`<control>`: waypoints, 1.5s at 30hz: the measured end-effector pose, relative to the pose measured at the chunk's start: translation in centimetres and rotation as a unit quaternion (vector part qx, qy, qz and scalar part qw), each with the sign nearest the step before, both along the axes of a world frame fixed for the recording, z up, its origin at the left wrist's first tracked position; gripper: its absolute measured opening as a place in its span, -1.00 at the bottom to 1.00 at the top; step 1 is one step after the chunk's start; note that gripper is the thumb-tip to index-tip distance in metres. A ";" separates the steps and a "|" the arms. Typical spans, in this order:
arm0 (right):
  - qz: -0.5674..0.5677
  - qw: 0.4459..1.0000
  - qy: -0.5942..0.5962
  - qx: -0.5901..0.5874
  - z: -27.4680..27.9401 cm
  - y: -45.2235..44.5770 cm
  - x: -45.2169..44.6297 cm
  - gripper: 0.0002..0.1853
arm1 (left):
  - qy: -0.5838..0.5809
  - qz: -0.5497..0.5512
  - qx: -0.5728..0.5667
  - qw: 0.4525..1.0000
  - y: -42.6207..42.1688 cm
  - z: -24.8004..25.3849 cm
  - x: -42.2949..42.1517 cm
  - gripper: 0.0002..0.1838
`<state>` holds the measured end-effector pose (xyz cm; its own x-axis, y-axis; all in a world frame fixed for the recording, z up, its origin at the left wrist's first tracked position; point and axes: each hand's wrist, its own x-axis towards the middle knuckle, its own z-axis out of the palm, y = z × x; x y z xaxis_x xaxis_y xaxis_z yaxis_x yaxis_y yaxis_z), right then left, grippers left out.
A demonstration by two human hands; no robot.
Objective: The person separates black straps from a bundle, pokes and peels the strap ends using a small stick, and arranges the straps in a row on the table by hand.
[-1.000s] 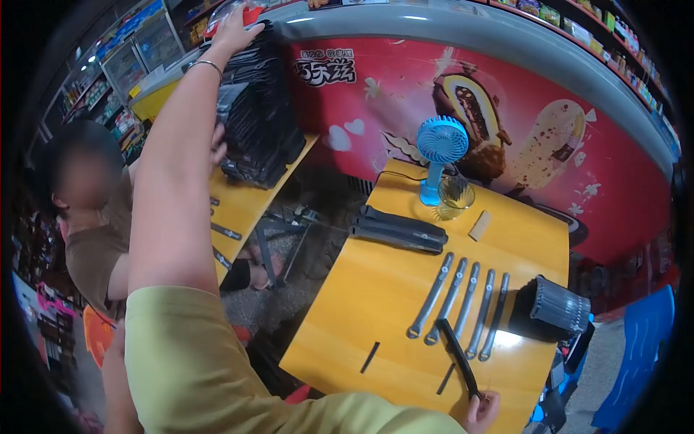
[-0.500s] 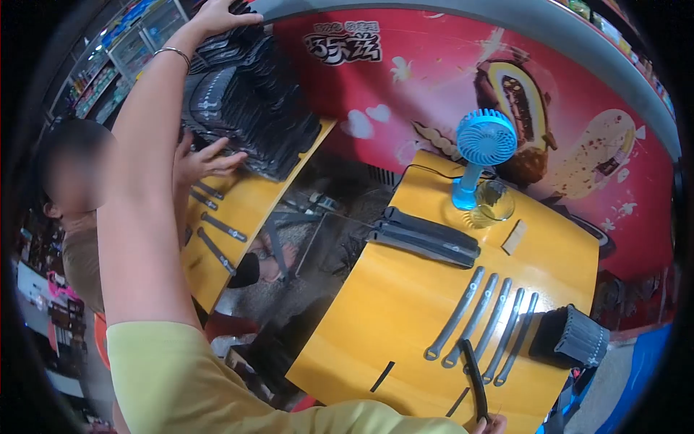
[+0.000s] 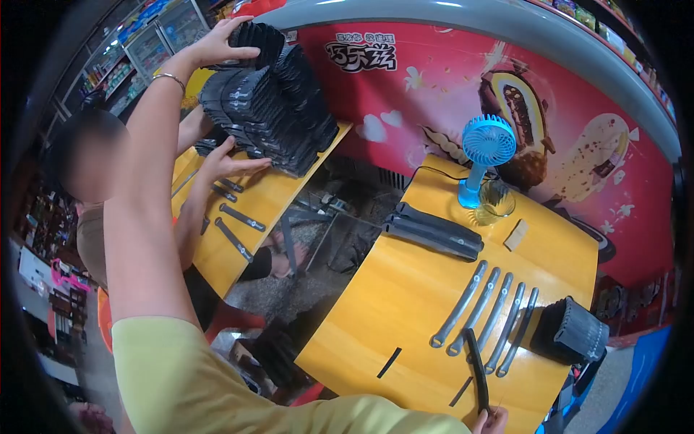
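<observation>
My left hand (image 3: 220,45) reaches out to the upper left, with fingers and thumb around a bundle of black straps (image 3: 259,45) at the top of a tall pile of black straps (image 3: 253,108). Low at the right, my right hand (image 3: 493,419) pinches the end of a black strap (image 3: 477,372); its other end points up the table. Beyond that strap, several grey straps (image 3: 483,311) with a hole at one end lie side by side. Two short black strips (image 3: 389,363) lie near the front edge.
A co-worker's open hand (image 3: 228,166) is beside the pile on the second yellow table (image 3: 210,253). On the near table (image 3: 361,304) are a strap bundle (image 3: 434,233), a blue fan (image 3: 488,141), a glass (image 3: 496,202) and a dark strap stack (image 3: 575,333). A gap separates the tables.
The view has shifted, so the scene sits slightly to the right and lower on the left side. My left hand now grasps the top bundle; my right hand still holds its strap.
</observation>
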<state>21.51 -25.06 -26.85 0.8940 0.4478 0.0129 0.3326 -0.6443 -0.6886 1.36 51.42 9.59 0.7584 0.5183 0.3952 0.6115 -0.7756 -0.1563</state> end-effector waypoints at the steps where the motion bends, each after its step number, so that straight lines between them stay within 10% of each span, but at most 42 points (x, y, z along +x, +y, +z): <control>1: 0.001 1.000 0.002 -0.002 0.1 0.0 -0.1 -0.85 | -0.009 0.010 -0.008 1.000 0.1 -0.2 -0.3 -0.07; 11: 0.009 0.999 0.009 0.051 -0.5 -0.4 -0.1 -0.83 | -0.055 0.095 0.130 0.985 -3.0 -2.8 -0.4 -0.05; 15: 0.031 0.998 -0.013 0.061 -0.3 -0.4 0.1 -0.84 | -0.059 -0.030 0.157 0.985 -2.4 -2.9 -0.8 -0.09; 24: 0.012 0.999 0.008 0.042 -0.1 -0.3 0.0 -0.86 | -0.070 0.145 0.201 0.966 -5.0 -1.9 2.8 -0.25; 45: 0.018 0.997 -0.026 0.077 -1.1 -0.1 0.0 -0.89 | 0.028 0.209 0.230 0.950 -5.9 0.5 1.8 0.18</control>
<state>21.52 -25.19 -27.93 0.8739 0.4684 0.1301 0.3914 -0.5193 -0.7597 3.20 45.57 10.09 0.5501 0.5607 0.6189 0.8323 -0.3077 -0.4610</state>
